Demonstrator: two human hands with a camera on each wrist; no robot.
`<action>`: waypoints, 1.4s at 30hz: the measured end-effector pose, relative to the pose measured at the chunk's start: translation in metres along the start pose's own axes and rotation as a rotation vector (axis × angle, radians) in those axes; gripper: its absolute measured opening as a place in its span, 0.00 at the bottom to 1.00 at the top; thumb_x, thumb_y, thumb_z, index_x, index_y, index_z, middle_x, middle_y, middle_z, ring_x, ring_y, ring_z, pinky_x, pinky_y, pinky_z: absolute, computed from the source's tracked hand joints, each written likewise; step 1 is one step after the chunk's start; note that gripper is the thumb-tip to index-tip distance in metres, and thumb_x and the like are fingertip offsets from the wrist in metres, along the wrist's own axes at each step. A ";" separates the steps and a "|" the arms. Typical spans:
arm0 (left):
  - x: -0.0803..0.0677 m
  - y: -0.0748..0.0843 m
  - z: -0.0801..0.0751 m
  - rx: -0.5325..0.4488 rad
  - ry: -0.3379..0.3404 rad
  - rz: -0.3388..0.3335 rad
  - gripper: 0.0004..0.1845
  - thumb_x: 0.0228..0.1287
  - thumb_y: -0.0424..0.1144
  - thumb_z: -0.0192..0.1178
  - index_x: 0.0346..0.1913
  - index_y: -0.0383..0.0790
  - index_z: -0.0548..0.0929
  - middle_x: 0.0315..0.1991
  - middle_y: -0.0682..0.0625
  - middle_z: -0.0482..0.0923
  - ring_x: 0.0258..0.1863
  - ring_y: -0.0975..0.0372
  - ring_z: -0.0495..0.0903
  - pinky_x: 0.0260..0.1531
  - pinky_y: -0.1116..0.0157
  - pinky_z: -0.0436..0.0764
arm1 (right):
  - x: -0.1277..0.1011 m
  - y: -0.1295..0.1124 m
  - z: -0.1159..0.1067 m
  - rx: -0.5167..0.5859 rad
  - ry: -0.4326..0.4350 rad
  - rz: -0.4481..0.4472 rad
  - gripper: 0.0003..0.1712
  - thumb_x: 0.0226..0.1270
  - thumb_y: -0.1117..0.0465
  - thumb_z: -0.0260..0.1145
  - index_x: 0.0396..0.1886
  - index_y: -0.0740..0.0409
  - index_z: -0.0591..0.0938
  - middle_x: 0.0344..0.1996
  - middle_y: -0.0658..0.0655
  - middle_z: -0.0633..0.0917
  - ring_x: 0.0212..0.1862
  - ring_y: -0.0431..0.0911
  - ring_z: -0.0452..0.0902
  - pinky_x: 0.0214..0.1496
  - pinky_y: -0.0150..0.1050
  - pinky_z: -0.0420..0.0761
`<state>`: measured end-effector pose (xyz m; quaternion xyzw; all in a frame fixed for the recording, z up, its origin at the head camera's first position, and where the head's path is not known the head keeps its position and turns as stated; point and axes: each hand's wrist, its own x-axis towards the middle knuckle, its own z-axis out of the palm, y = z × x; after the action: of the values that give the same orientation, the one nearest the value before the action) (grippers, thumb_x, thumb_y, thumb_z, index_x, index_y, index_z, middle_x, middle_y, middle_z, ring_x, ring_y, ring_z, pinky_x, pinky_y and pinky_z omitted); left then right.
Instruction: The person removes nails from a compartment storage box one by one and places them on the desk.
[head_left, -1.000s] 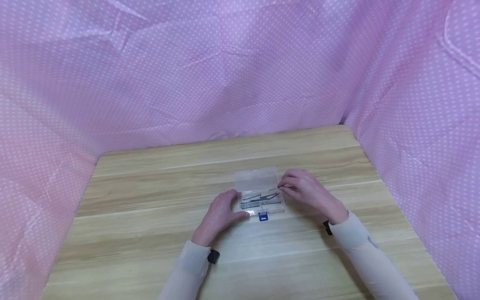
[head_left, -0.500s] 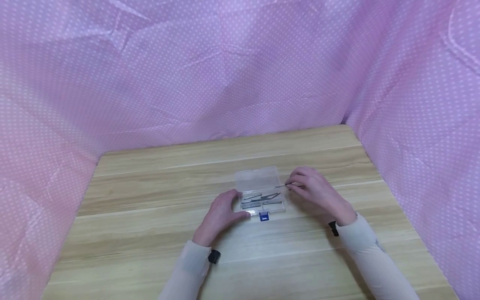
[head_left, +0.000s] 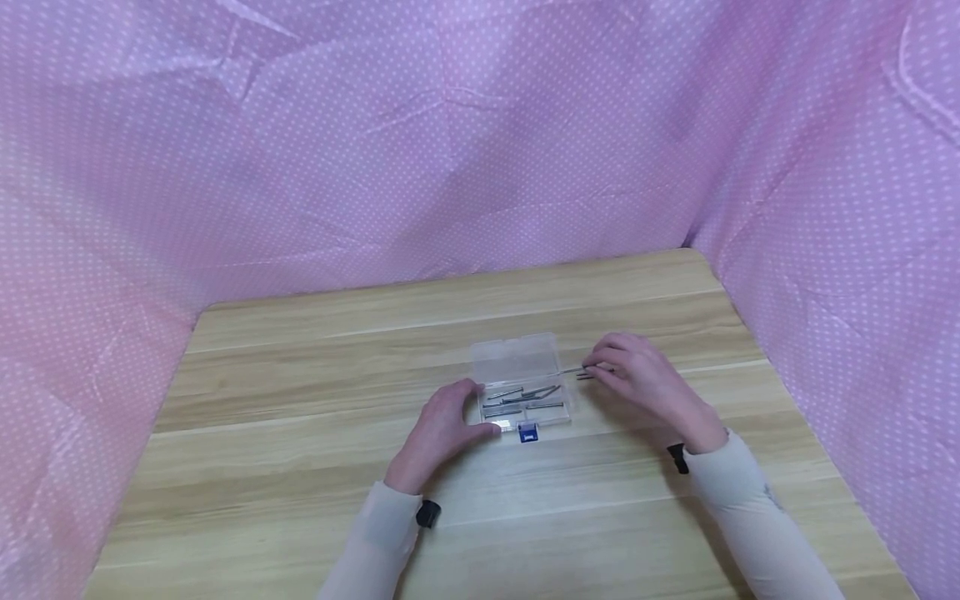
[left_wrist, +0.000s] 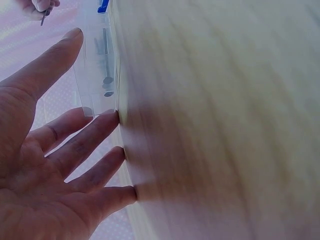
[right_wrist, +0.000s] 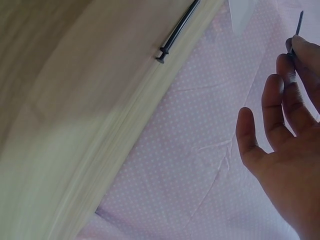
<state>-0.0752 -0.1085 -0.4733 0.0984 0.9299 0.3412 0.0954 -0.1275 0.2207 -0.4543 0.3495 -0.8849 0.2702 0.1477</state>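
A clear plastic box point(head_left: 551, 422) lies open on the table, its see-through lid point(head_left: 513, 357) folded back and a blue latch point(head_left: 528, 432) at its front. Several metal nails point(head_left: 504, 412) lie in its compartments. My left hand point(head_left: 441, 427) holds the box's left end, thumb at the front and fingers at the rear corner. Just right of the box, my right hand point(head_left: 643, 385) pinches a nail point(right_wrist: 299, 23) between thumb and fingertips, its tip pointing toward the box. Beneath that hand, loose nails point(right_wrist: 178, 31) lie on the table, partly hidden in the head view.
The wood-grain table point(head_left: 300, 400) reaches back to a pink dotted cloth point(head_left: 420, 167), which hangs behind it and along both sides. A black band point(head_left: 428, 513) sits at my left wrist, another black band point(head_left: 678, 458) at my right.
My right hand has moved to the right, away from the box, with the nail in its pinch. Loose nails on the table have come into sight. The left hand and box stay put.
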 end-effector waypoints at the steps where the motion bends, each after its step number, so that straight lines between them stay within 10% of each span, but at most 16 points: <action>1: 0.000 0.000 0.000 0.000 0.000 -0.001 0.34 0.51 0.50 0.81 0.59 0.38 0.81 0.57 0.42 0.83 0.60 0.47 0.79 0.63 0.48 0.76 | -0.001 0.000 -0.001 0.001 0.002 0.005 0.10 0.55 0.70 0.79 0.37 0.56 0.90 0.37 0.52 0.87 0.43 0.51 0.83 0.48 0.54 0.82; 42: 0.000 -0.001 -0.001 0.001 0.010 0.007 0.34 0.51 0.50 0.81 0.58 0.38 0.82 0.55 0.42 0.84 0.58 0.47 0.80 0.61 0.48 0.77 | -0.019 0.017 -0.009 -0.052 0.003 -0.017 0.11 0.50 0.73 0.79 0.33 0.57 0.89 0.34 0.53 0.87 0.38 0.52 0.83 0.43 0.54 0.83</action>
<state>-0.0751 -0.1096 -0.4729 0.1001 0.9302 0.3416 0.0893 -0.1251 0.2464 -0.4615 0.3526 -0.8884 0.2463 0.1604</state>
